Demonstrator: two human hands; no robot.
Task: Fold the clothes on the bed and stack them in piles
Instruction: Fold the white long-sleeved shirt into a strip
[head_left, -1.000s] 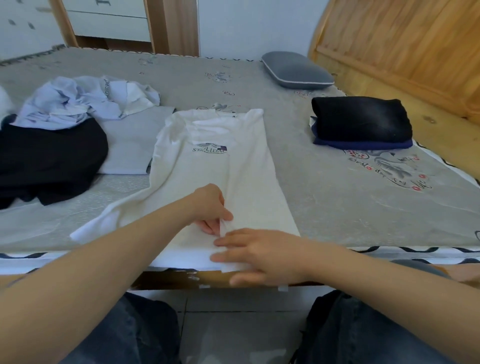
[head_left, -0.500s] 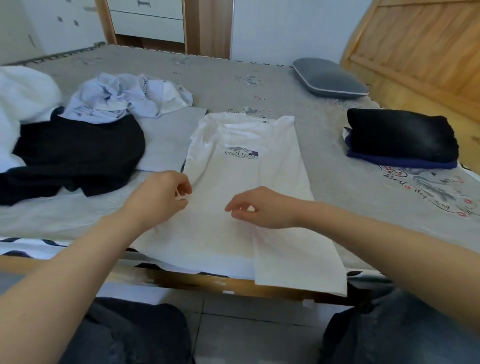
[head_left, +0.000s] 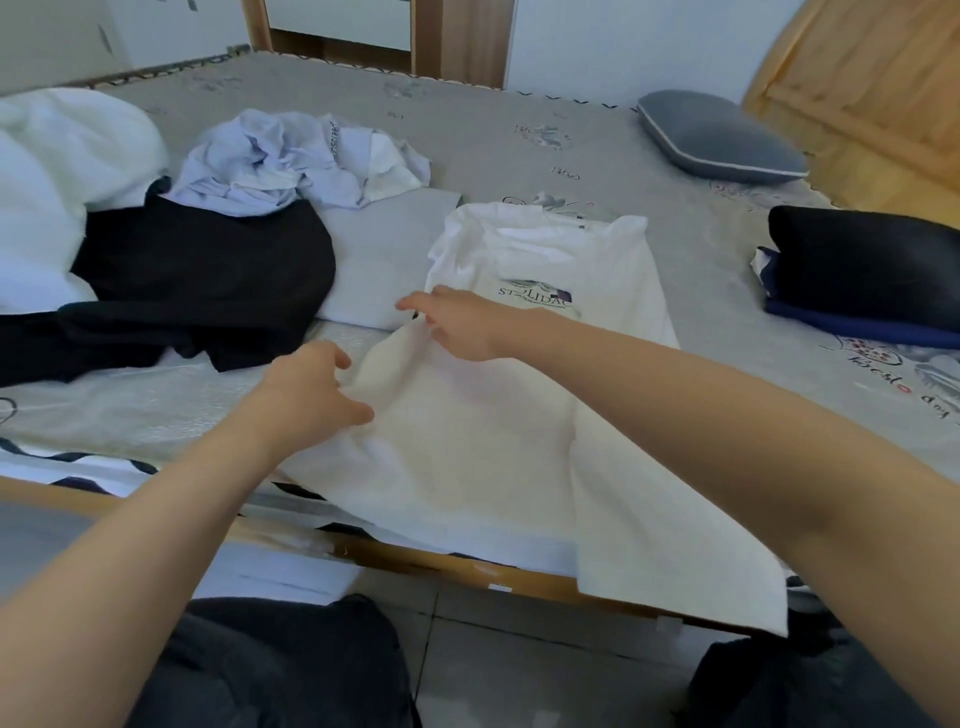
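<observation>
A white T-shirt with a printed logo lies flat on the bed, collar away from me, its right side folded inward and its hem hanging over the near edge. My left hand grips the shirt's left edge between thumb and curled fingers. My right hand reaches across the shirt and pinches the same left edge higher up, just below the sleeve. Folded black and navy clothes sit in a pile at the right.
Unfolded clothes lie at the left: a black garment, a crumpled light blue shirt, a pale grey piece and bulky white fabric. A grey pillow rests by the wooden headboard.
Both hands left the shirt's lower middle fold and moved left and up to its left edge. My right hand crossed over the shirt. The view shifted left and closer.
</observation>
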